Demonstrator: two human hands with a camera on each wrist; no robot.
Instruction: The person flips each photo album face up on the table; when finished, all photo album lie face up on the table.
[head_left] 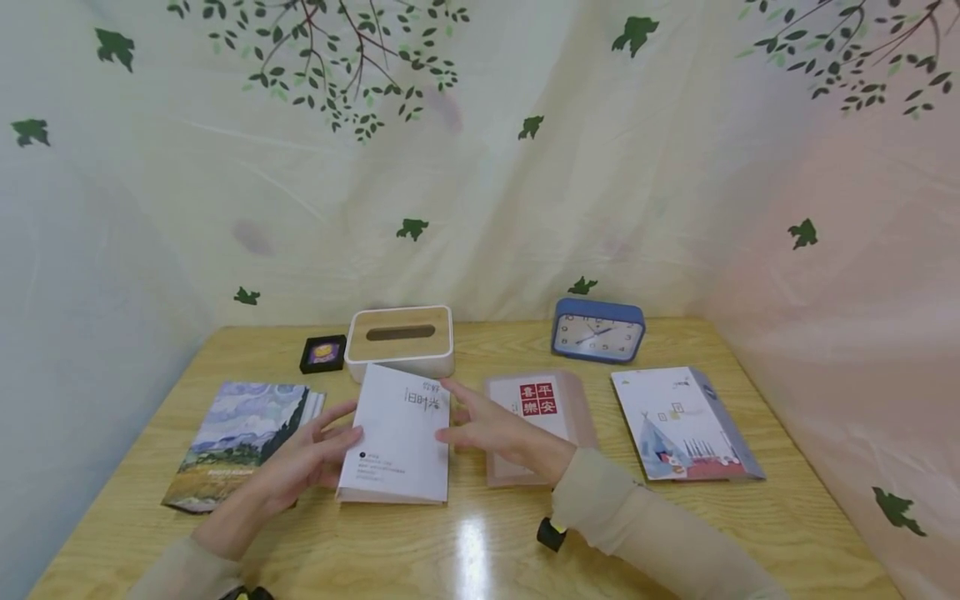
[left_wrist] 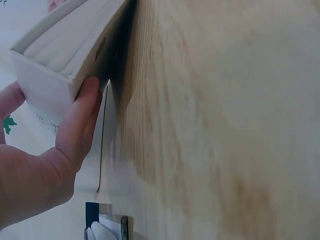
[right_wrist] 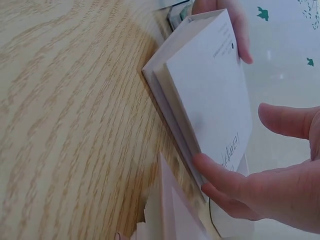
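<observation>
A thick white book [head_left: 397, 442] with dark lettering on its cover is tilted above the table in the middle of the head view. My left hand [head_left: 303, 458] grips its left side. In the left wrist view, the thumb is at one face of the spine [left_wrist: 42, 85] and the fingers [left_wrist: 82, 107] press the other. On the opposite side, my right hand [head_left: 498, 429] has its fingers extended; in the right wrist view, fingertips [right_wrist: 210, 167] touch the book's page edge while the thumb [right_wrist: 282, 119] stands off the cover. Beside this hand lies a pinkish book [head_left: 577, 408] with red square characters.
To the left lies a landscape-painting book [head_left: 243, 433]. An illustrated white book [head_left: 667, 417] lies at the right. Along the back stand a tissue box [head_left: 401, 367], a small black-framed box [head_left: 322, 354] and a blue clock [head_left: 600, 329]. A printed curtain [head_left: 480, 208] hangs behind the wooden table [head_left: 517, 533].
</observation>
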